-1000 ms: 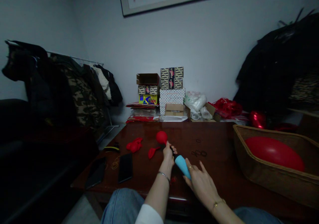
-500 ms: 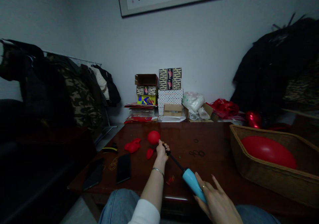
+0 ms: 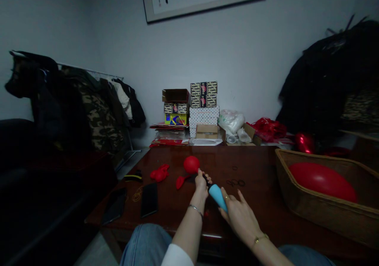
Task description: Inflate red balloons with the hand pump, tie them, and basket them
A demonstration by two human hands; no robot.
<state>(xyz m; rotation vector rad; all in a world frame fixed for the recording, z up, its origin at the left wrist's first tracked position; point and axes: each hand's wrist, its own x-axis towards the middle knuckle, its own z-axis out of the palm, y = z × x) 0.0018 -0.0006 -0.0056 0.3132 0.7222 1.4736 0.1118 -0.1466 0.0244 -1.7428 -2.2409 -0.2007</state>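
Observation:
A small, partly inflated red balloon (image 3: 191, 165) sits on the nozzle end of a blue hand balloon pump (image 3: 217, 197). My left hand (image 3: 201, 181) is closed around the balloon's neck and the pump's black tip. The pump's blue barrel is gripped by my right hand (image 3: 238, 210), thumb below and some fingers lifted. Its black rod is mostly hidden. Beside my left hand lies a flat red balloon (image 3: 179, 182), and further left a clump of red balloons (image 3: 160, 173).
Two dark phones (image 3: 149, 199) and thin yellow rubber bands (image 3: 137, 195) lie on the left of the brown table (image 3: 251, 163). Dark rings (image 3: 237, 183) lie at centre right. A wicker basket (image 3: 296, 191) holding a large red balloon (image 3: 322, 181) stands right. Boxes (image 3: 204, 116) are stacked behind.
My right hand has pushed the blue barrel up and left toward my left hand, so the black rod has slid in. The view has shifted slightly.

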